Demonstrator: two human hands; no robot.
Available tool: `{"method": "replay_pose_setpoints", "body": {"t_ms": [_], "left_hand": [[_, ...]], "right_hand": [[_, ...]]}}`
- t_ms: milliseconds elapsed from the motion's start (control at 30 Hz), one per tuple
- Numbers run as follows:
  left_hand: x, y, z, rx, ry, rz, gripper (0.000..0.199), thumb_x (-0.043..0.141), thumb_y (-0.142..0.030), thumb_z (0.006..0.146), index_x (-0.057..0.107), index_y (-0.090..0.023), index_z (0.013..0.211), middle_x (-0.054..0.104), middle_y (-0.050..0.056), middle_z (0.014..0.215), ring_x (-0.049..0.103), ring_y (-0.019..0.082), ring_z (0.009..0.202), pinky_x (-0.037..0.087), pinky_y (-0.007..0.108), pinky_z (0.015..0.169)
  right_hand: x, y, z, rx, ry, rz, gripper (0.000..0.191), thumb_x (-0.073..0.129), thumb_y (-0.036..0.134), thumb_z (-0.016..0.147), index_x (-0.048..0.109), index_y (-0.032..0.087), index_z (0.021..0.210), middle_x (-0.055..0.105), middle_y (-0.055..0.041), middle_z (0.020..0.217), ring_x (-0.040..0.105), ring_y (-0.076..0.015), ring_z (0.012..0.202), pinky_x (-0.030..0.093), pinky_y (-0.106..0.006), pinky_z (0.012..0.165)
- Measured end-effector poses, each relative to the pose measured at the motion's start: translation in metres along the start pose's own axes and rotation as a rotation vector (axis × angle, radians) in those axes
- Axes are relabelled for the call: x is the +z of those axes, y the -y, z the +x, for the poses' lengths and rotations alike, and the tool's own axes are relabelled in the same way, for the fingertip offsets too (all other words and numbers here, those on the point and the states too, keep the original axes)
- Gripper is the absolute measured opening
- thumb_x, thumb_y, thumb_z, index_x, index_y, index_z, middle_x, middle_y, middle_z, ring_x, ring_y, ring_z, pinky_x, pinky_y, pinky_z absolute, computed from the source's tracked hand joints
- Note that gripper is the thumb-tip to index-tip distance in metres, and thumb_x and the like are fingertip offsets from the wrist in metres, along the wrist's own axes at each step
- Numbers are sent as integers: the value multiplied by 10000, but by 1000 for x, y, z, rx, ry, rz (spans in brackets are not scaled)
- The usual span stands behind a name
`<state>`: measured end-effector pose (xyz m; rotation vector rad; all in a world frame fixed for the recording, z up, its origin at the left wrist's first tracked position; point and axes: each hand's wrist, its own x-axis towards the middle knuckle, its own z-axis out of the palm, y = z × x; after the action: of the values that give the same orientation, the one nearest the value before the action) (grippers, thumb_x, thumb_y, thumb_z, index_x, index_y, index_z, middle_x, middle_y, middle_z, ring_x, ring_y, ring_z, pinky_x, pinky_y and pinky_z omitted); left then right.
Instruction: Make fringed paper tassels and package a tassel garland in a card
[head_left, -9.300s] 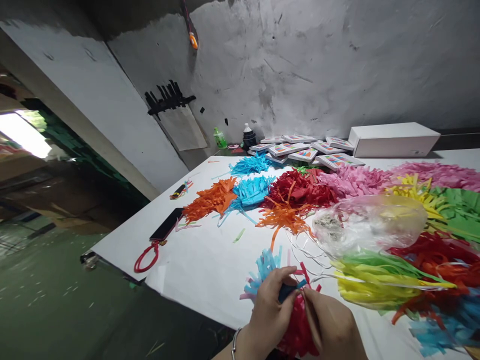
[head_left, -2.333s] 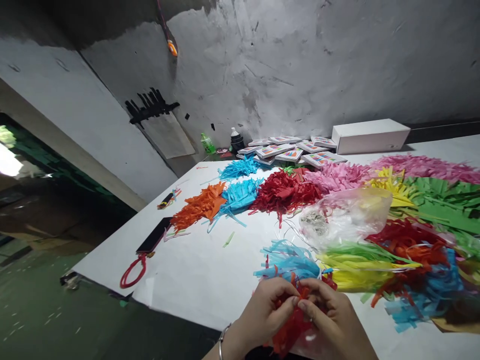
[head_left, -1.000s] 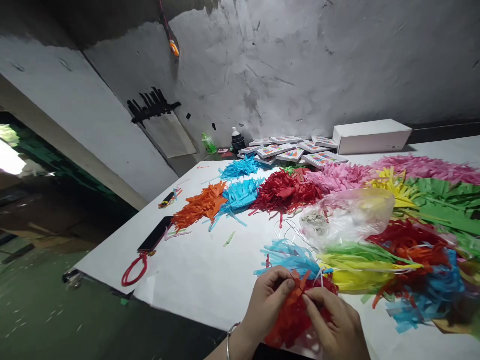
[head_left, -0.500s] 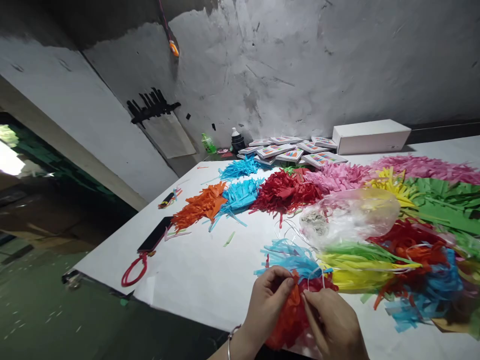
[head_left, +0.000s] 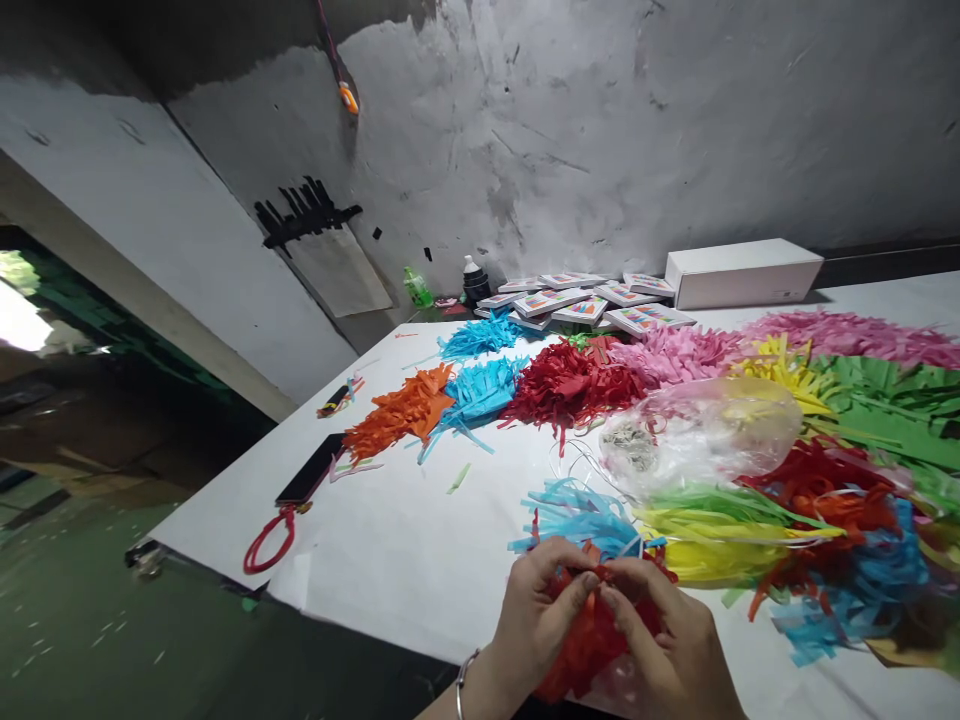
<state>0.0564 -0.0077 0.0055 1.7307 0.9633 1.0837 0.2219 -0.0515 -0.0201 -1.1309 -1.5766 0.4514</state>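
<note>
A white worktop [head_left: 390, 560] stands against a grey wall [head_left: 600, 150]. The left hand [head_left: 536, 610] and right hand [head_left: 667, 630] meet, both pinching an orange-red fringed bundle [head_left: 581, 660] at the near edge, apparently unfinished; a yellow-green bundle [head_left: 712, 545] alongside looks already gathered, the red heap [head_left: 577, 385] beyond loose.

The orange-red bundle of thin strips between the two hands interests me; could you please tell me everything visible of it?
The orange-red bundle of thin strips looks like crinkled tissue paper. It spreads loosely toward the bottom of the picture, by the near edge of the white table. The left hand and right hand pinch its upper part at their fingertips, hiding much of it. Deeper red strips show close by; where the two colours divide is unclear.
</note>
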Motion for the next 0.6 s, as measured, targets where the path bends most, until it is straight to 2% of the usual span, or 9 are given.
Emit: {"method": "replay_pose_setpoints", "body": {"t_ms": [100,200,267,333,433,500,600], "left_hand": [[0,1,0,-1,29,-28,211,647,-367,925,707,-184,838,698,49,801,621,182,756,463,278,725],[-1,-1,2,-16,96,-50,247,639,-387,933,714,-179,821,690,47,782,606,180,745,451,279,720],[-3,-2,4,-45,82,-88,256,647,-380,935,712,-175,795,674,37,757,591,167,727,442,267,708],[-9,-2,9,-78,-29,-194,256,669,-364,929,702,-168,769,649,24,733,579,152,715,446,250,699],[-26,-1,22,-138,-344,-543,227,775,-318,851,678,-143,745,640,26,742,577,132,667,476,226,653],[-46,1,33,-169,-524,-746,213,811,-273,816,657,-138,759,658,34,786,561,106,602,487,209,593],[-84,2,48,-203,-671,-882,142,670,-168,925,612,-138,798,639,24,802,486,48,506,461,155,502]], "right_hand": [[-1,2,3,53,27,73,207,595,255,968,611,280,1174,739,15,990,721,-136,848,565,-189,724],[-1,7,8,-12,35,73,101,554,225,983,636,274,1013,702,33,875,681,-129,800,535,-210,712],[-1,8,9,-45,8,20,108,529,209,986,615,258,944,663,28,818,643,-139,758,509,-241,696],[-2,6,9,-86,-24,-68,126,505,193,986,590,244,908,638,13,807,612,-160,756,485,-285,726],[-13,-7,8,-121,-71,-213,114,481,177,987,567,231,936,631,-14,844,595,-190,805,448,-348,810],[-27,-22,8,-159,-112,-338,107,471,182,991,571,218,1005,647,-45,911,604,-217,885,424,-393,879],[-56,-49,10,-278,-169,-558,122,491,207,988,580,200,1072,678,-86,994,620,-251,955,398,-445,936]]}}
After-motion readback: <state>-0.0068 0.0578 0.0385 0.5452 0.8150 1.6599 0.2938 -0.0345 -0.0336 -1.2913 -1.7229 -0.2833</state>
